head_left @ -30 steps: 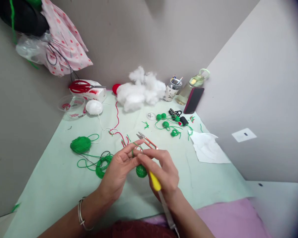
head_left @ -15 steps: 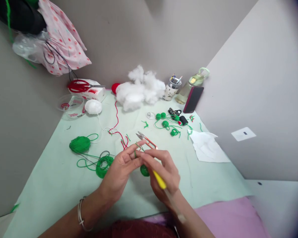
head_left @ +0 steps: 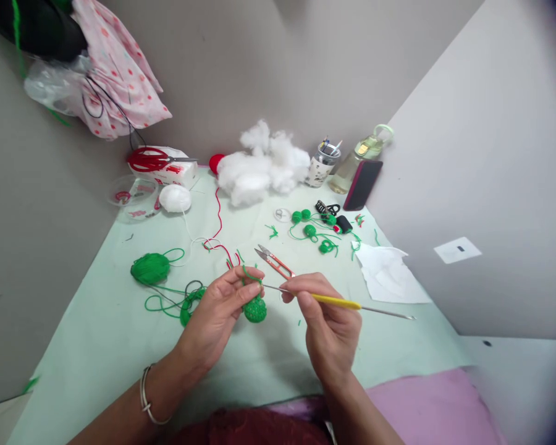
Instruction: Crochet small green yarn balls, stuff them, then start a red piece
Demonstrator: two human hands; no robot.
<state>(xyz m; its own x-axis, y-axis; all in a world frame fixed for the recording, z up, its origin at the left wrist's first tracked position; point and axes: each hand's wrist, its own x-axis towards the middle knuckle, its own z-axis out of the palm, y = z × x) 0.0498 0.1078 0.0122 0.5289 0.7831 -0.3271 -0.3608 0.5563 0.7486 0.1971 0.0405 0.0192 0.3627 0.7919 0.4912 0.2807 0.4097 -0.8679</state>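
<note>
Pinched between the thumb and fingers of my left hand (head_left: 222, 298) is a small green crocheted ball (head_left: 254, 309), hanging below the fingertips. Green yarn (head_left: 251, 275) loops over the left forefinger. My right hand (head_left: 331, 324) is closed on a crochet hook (head_left: 336, 301) with a yellow grip and metal at both ends. One thin end of the hook points at the left fingertips; whether it sits in a stitch I cannot tell. Just beyond the hands lie orange-handled thread snips (head_left: 278, 262). A ring of green yarn (head_left: 191, 307) is partly hidden behind my left hand.
Green yarn (head_left: 151, 269) and a white yarn ball (head_left: 175, 198) lie left. White stuffing (head_left: 259, 170) is heaped at the back beside a cup of pens (head_left: 323, 167), a bottle (head_left: 347, 173) and a leaning phone (head_left: 362, 185). Small green crocheted pieces (head_left: 309, 231) and paper (head_left: 389, 275) lie right.
My right hand has moved right, and the hook has swung from pointing toward me to nearly level. The green ball, partly hidden before, now shows under my left fingers.
</note>
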